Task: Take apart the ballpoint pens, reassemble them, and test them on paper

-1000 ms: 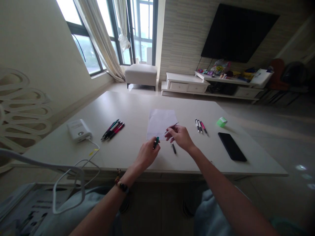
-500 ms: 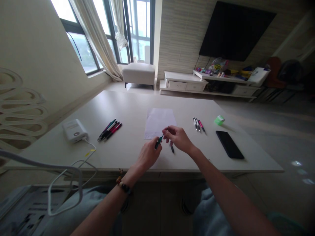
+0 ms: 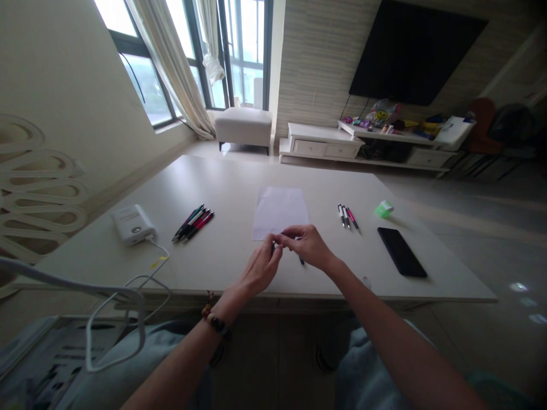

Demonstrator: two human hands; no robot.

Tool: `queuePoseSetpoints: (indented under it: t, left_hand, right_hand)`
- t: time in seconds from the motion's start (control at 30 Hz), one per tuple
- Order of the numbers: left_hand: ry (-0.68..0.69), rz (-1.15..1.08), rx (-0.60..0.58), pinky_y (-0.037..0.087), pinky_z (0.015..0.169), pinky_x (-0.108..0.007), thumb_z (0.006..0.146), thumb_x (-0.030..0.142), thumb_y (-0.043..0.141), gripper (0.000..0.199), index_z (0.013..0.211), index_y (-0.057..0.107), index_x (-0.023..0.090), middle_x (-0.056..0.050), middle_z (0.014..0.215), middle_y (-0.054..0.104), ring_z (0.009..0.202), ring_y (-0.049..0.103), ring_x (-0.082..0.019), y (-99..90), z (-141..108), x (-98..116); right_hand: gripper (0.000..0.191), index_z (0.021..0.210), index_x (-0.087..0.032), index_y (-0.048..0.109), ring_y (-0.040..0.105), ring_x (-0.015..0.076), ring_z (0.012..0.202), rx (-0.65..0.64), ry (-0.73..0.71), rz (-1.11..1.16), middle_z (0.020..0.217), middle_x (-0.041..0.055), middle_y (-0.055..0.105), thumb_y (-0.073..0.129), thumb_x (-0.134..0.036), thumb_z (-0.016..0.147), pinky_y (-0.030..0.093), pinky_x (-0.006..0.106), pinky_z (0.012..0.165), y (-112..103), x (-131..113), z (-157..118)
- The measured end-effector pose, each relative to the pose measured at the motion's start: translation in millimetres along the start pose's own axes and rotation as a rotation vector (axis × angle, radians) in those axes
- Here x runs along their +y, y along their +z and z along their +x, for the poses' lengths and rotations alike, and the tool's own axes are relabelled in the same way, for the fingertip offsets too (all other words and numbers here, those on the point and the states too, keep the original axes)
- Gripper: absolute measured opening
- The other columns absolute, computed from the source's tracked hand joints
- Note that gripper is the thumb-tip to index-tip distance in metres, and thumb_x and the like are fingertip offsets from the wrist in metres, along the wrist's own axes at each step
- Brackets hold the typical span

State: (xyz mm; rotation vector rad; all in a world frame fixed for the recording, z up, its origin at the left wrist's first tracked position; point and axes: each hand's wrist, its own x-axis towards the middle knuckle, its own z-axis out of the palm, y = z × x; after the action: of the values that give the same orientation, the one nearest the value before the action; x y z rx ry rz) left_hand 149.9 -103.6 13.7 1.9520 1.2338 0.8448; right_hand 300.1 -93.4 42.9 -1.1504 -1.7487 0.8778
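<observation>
My left hand [image 3: 258,270] is closed around a dark pen barrel [image 3: 274,247], mostly hidden by the fingers. With the fingertips pinched together, my right hand [image 3: 308,246] meets it at the upper end of the pen. What exactly lies between those fingertips is too small to make out clearly. Both hands are just over the near edge of a sheet of white paper [image 3: 282,208], which has some lines of writing along its bottom. Partly covered by my right hand, a black pen part [image 3: 301,260] rests on the table.
A bunch of several pens [image 3: 193,224] lies left, beside a white power bank [image 3: 133,224] with a cable [image 3: 160,246]. To the right are more pens [image 3: 344,216], a green-and-white small container [image 3: 384,209] and a black phone [image 3: 400,251]. The white table [image 3: 226,188] carries everything.
My hands have come closer together. The thin dark piece that ran from the green barrel to my right fingertips is now mostly out of sight between the fingers.
</observation>
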Motion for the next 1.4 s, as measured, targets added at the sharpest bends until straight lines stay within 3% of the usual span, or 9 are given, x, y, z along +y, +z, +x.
queuePoseSetpoints:
  t: [0.2, 0.33, 0.43, 0.5, 0.63, 0.77, 1.13, 1.4]
  left_hand:
    - [0.061, -0.090, 0.043, 0.039, 0.069, -0.023, 0.093, 0.036, 0.032, 0.022, 0.103, 0.045, 0.020, 0.002, 0.080, 0.056, 0.073, 0.051, -0.012, -0.6, -3, 4]
    - [0.040, -0.082, 0.145, 0.037, 0.067, -0.023, 0.093, 0.036, 0.031, 0.025, 0.085, 0.047, 0.020, 0.002, 0.075, 0.054, 0.068, 0.048, -0.012, -1.1, 1, 1]
    - [-0.010, -0.153, 0.275, 0.035, 0.060, -0.023, 0.093, 0.039, 0.033, 0.027, 0.079, 0.046, 0.020, 0.002, 0.068, 0.048, 0.063, 0.043, -0.011, -3.2, 5, -3]
    - [-0.021, -0.246, 0.328, 0.035, 0.057, -0.022, 0.093, 0.042, 0.033, 0.027, 0.084, 0.047, 0.020, 0.003, 0.068, 0.047, 0.061, 0.043, -0.011, -4.9, 6, -4]
    - [-0.049, -0.360, 0.358, 0.034, 0.053, -0.020, 0.091, 0.047, 0.036, 0.030, 0.094, 0.049, 0.020, 0.004, 0.063, 0.043, 0.057, 0.040, -0.010, -6.4, 4, -2]
    - [-0.057, -0.377, 0.345, 0.037, 0.055, -0.021, 0.091, 0.046, 0.036, 0.030, 0.084, 0.050, 0.020, 0.002, 0.066, 0.047, 0.061, 0.043, -0.011, -6.0, 3, 0]
    - [-0.064, -0.366, 0.326, 0.035, 0.054, -0.021, 0.090, 0.043, 0.039, 0.029, 0.076, 0.048, 0.019, 0.003, 0.062, 0.041, 0.059, 0.039, -0.011, -1.9, 4, -4]
    - [-0.024, -0.410, 0.347, 0.031, 0.053, -0.021, 0.090, 0.040, 0.042, 0.028, 0.073, 0.047, 0.019, 0.004, 0.062, 0.039, 0.058, 0.036, -0.010, 0.9, 5, -8]
  right_hand:
    - [0.028, 0.070, -0.015, 0.071, 0.054, 0.0117, 0.058, 0.047, -0.012, -0.023, 0.064, 0.0027, 0.066, 0.061, -0.040, 0.078, 0.041, 0.021, 0.052, -4, -5, 2]
    - [0.031, 0.089, -0.016, 0.073, 0.055, 0.0118, 0.057, -0.049, 0.060, -0.005, 0.071, 0.0036, 0.068, 0.063, -0.042, 0.076, 0.045, 0.023, 0.055, -19, 3, 5]
    - [0.031, 0.096, -0.017, 0.072, 0.058, 0.0127, 0.063, -0.043, 0.144, -0.269, 0.076, 0.0042, 0.069, 0.066, -0.036, 0.073, 0.046, 0.024, 0.061, -34, 23, 6]
    - [0.031, 0.097, -0.019, 0.072, 0.061, 0.0141, 0.067, -0.128, 0.210, -0.480, 0.078, 0.0039, 0.070, 0.070, -0.033, 0.069, 0.046, 0.024, 0.066, -38, 38, 4]
    - [0.035, 0.100, -0.020, 0.071, 0.064, 0.0177, 0.079, -0.252, 0.258, -0.708, 0.084, 0.0045, 0.071, 0.070, -0.033, 0.068, 0.046, 0.025, 0.074, -30, 56, 0]
    - [0.021, 0.090, -0.020, 0.073, 0.064, 0.0185, 0.083, -0.270, 0.240, -0.792, 0.087, 0.0049, 0.071, 0.064, -0.026, 0.072, 0.044, 0.024, 0.075, -19, 57, 1]
    - [0.011, 0.084, -0.019, 0.071, 0.062, 0.0158, 0.083, -0.215, 0.240, -0.773, 0.092, 0.0061, 0.068, 0.062, -0.021, 0.077, 0.044, 0.024, 0.076, -13, 65, 4]
    - [0.008, 0.080, -0.017, 0.068, 0.062, 0.0156, 0.077, -0.123, 0.221, -0.671, 0.083, 0.0061, 0.069, 0.064, -0.020, 0.076, 0.043, 0.024, 0.070, -14, 80, 4]
